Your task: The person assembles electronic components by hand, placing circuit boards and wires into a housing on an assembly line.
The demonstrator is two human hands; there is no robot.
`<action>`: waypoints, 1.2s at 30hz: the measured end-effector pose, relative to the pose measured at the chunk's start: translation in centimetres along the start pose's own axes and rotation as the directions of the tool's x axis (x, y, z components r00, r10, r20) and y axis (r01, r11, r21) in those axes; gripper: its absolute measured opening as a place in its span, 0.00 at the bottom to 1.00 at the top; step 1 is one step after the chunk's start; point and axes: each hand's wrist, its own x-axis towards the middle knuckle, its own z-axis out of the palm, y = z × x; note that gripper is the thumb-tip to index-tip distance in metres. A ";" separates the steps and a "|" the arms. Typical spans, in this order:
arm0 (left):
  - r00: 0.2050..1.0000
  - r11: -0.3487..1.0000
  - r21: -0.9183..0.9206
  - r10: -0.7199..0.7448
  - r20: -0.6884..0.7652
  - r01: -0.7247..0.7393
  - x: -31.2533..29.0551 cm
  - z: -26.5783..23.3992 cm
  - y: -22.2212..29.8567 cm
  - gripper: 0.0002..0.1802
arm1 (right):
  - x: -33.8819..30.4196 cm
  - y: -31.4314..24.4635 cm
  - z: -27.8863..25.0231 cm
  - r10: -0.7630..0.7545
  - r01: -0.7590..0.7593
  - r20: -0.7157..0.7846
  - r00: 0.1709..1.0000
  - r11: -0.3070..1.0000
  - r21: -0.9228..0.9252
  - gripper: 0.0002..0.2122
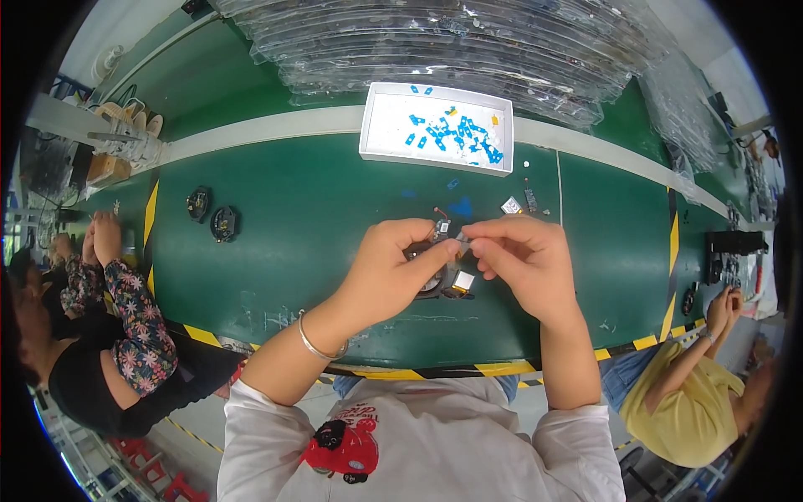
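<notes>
Hard to see detail at the fingertips: the L hand (378,261) hides part of a dark round housing (428,289), so only bits of it show past the thumb. Can't tell if the L fingers have hold of anything; thumb & index sit close, the rest are tucked out of sight. Co-worker at far R (682,402) has hands nr the edge of view, & whatever they've got is too small to ID.

The small grey piece (463,239) looks thin, approx. flat, its markings blurred & its ends covered by skin.

It's btwn the two hands, over the green table (293,284): R hand (529,261) has thumb & index nearly together, pinching it. L thumb tip is right beside it, touching or not, can't say. Sm. part w/ red wire (442,225) is just beyond; silver-&-yellow part (462,282) sits below, next to the housing.
</notes>
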 end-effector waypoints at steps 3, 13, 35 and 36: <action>0.997 0.996 -0.039 0.073 -0.026 -0.074 0.2 -0.3 -0.5 0.08 | 0.0 0.5 0.3 0.034 -0.036 0.041 0.999 0.999 0.041 0.09; 0.989 0.836 -0.537 -0.143 -0.024 0.108 0.3 0.0 -0.1 0.05 | -0.3 -0.3 1.9 -0.110 0.109 -0.005 0.994 0.989 -0.097 0.13; 0.974 0.766 -0.619 -0.228 -0.005 0.177 0.8 -0.8 -0.5 0.04 | 0.5 0.9 1.5 -0.571 0.477 0.058 0.819 0.621 -0.622 0.06; 0.979 0.763 -0.626 -0.203 0.007 0.162 0.8 -0.8 -0.9 0.04 | 0.4 0.8 1.9 -0.571 0.477 0.058 0.819 0.621 -0.623 0.06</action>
